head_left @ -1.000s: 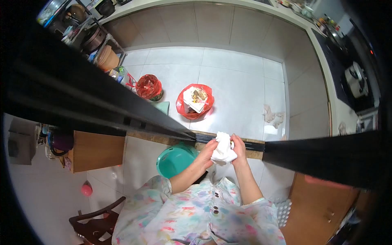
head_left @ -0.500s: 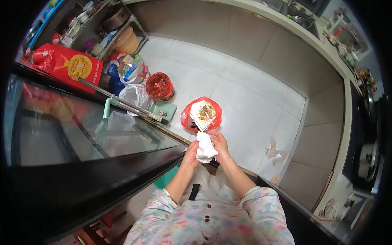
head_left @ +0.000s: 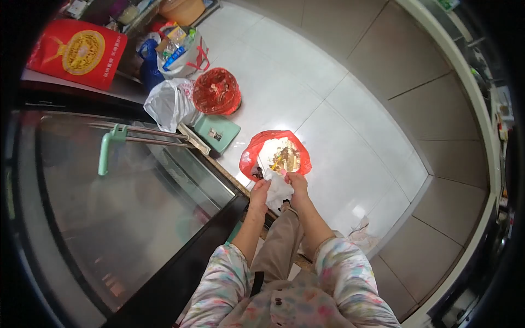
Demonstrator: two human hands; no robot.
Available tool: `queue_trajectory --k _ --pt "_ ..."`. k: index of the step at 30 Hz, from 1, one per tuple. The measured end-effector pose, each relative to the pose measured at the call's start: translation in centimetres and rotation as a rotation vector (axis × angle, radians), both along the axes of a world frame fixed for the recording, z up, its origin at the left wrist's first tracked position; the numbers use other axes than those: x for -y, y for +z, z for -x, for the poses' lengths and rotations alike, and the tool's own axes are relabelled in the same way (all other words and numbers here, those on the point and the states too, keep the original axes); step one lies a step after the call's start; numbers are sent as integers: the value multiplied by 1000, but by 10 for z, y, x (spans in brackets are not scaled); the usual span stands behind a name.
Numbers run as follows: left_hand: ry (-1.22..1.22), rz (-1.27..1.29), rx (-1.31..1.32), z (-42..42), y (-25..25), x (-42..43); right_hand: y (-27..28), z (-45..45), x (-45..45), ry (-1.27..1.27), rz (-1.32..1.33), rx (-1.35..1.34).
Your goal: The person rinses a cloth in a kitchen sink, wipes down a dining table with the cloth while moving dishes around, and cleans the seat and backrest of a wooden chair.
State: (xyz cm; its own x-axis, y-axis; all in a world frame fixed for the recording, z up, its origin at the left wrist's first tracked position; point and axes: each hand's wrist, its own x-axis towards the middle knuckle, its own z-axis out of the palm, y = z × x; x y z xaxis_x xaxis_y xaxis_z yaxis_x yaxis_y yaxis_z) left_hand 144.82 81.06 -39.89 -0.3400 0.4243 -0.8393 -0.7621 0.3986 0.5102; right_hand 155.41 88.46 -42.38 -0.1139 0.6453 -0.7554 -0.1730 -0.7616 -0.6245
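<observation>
My left hand and my right hand are both closed on a crumpled white tissue, one at each side of it. Just beyond my hands, a red plastic bag stands open on the floor. A white box-like piece and a heap of pale and brown scraps fill its mouth. The tissue overlaps the near rim of the bag in this view; whether they touch, I cannot tell.
Left of me is a glass door with a black frame. A mop with a green handle crosses it. Beyond stand a green dustpan-like piece, a red-lined bin and white bags. Crumpled scraps lie right, near the cabinets.
My view has turned and come closer to the floor. The tissue now looks more spread between my hands, which still hold it. One leg has stepped forward towards the red bag.
</observation>
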Motion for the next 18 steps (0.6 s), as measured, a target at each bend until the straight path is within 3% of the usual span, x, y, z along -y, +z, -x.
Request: queue_trajectory --k 3,6,9,12,13,14,16,17,18 --pt "38 -7 -5 12 -40 -14 -71 4 -17 135 2 45" --pt "121 31 7 19 -60 -28 -105 14 -32 -52 403 -54" --pt "188 92 -32 25 -60 -33 -131 5 -44 18 473 -230" --pt "268 203 -42 24 -58 -24 -66 2 -65 110 500 -133" --pt "268 229 -50 22 -50 -24 -57 -1 -66 109 434 -263" --pt "269 162 -67 19 -52 -21 -49 -11 -68 107 354 -390" --pt "261 114 -37 5 -27 -34 -40 -45 -78 373 382 -231" --pt "263 100 -30 -5 -13 -44 4 -60 -98 377 362 -282" --pt "249 61 -28 -16 3 -54 4 -82 -96 347 313 -260"
